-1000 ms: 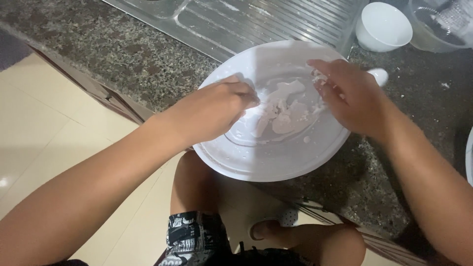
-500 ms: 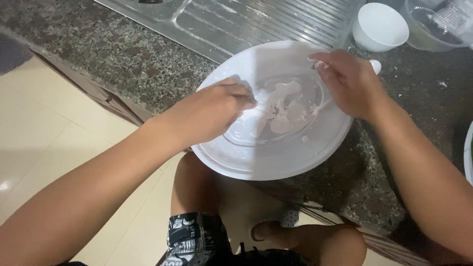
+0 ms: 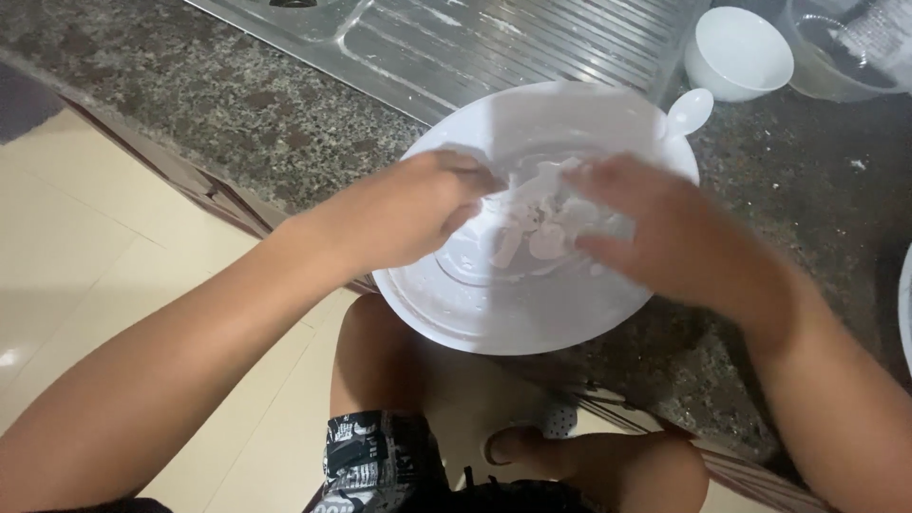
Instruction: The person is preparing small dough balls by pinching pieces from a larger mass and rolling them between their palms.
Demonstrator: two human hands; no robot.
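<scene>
Hands are working together inside a wide white basin point(image 3: 446, 313) that is sitting at the edge of a dark speckled stone counter point(image 3: 237, 114); the left hand point(image 3: 408, 214) is curling its fingers narrowly around a pale, wet piece of food, and the right hand point(image 3: 665, 237) is spreading its fingers wider over the pale pieces point(image 3: 537, 233) lying near the middle of the basin; it is blurred, so I cannot tell if it is really gripping one. It seems that the rubbing or separating of these pieces is the step in hand; I judge that the next move is calling for a firm pinch, because the pieces are looking slippery. Behind the basin a white spoon point(image 3: 686, 112), a small white bowl point(image 3: 739, 52) and a steel draining board point(image 3: 503, 38) are standing apart.
</scene>
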